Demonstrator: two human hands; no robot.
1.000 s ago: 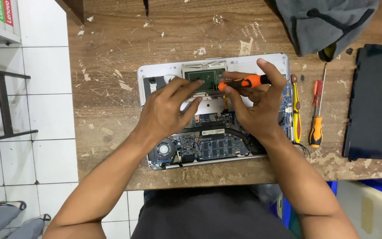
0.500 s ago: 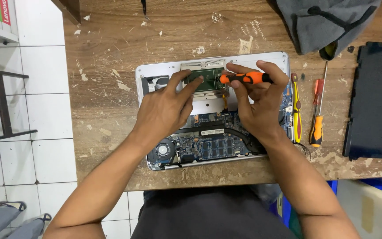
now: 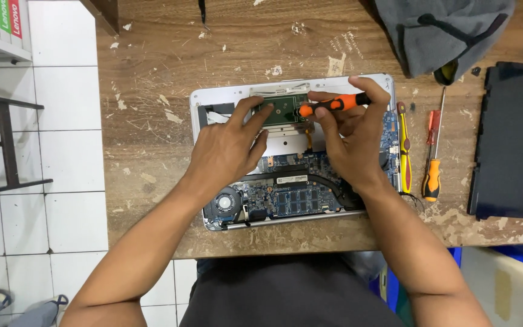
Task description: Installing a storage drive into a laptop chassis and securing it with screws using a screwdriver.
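White floor tiles (image 3: 62, 163) run down the left side, and beside them stands a worn wooden counter (image 3: 152, 72), its top scratched and flecked with pale chips. Near the middle of the counter lies an opened laptop (image 3: 292, 181) with its bottom cover off, the shell acting as a shallow tray: inside it sit a round fan (image 3: 226, 201) at the lower left, a blue circuit board (image 3: 292, 197) crossed by a dark heat pipe, and a small green board (image 3: 279, 111) near the far edge. The left hand (image 3: 228, 151) rests flat on the laptop, fingers spread and its grip released, the fingertips touching the green board's left side. The right hand (image 3: 352, 142) has its grip clenched around an orange-handled screwdriver (image 3: 331, 106), which lies almost level with its tip at the green board. Just right of the laptop lie a yellow-handled tool (image 3: 404, 148) and a second screwdriver (image 3: 433, 154) with an orange handle. Farther right rests a long black battery pack (image 3: 506, 139), and a grey cloth bag (image 3: 443, 30) sits at the far right corner.
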